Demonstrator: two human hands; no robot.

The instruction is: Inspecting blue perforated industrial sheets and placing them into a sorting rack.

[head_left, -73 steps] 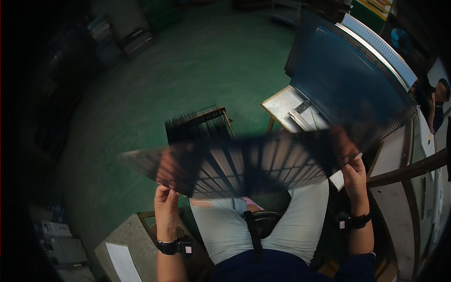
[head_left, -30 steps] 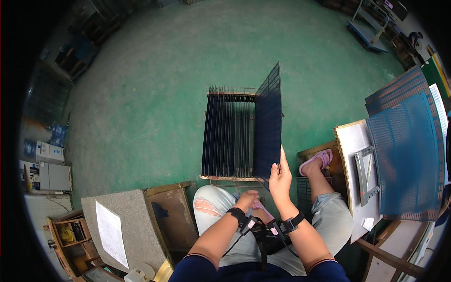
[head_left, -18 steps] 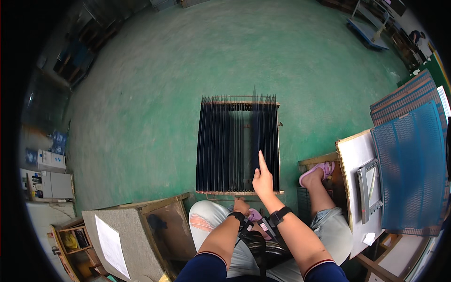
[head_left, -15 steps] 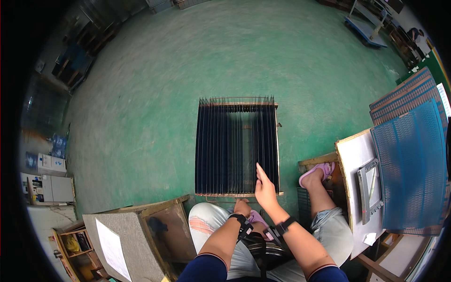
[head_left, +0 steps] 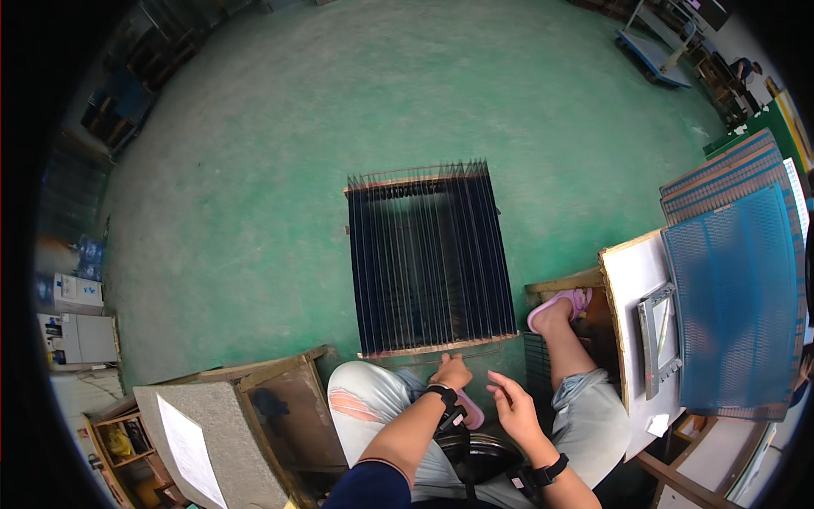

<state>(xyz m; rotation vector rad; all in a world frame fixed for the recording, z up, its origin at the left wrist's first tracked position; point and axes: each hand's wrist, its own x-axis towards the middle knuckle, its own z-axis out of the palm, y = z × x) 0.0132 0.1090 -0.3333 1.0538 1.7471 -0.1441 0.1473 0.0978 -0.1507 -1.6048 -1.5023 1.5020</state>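
Withdrawn from the wood-railed panel rack [head_left: 437, 347]: right hand [head_left: 515, 409], empty, fingers loosely parted. Beside near edge: left hand [head_left: 452, 371], grip indiscernible. Keep dark panels [head_left: 476, 263] upright, apart.

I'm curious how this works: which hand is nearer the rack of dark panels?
The left hand, by the near edge of the rack; the right hand is farther back.
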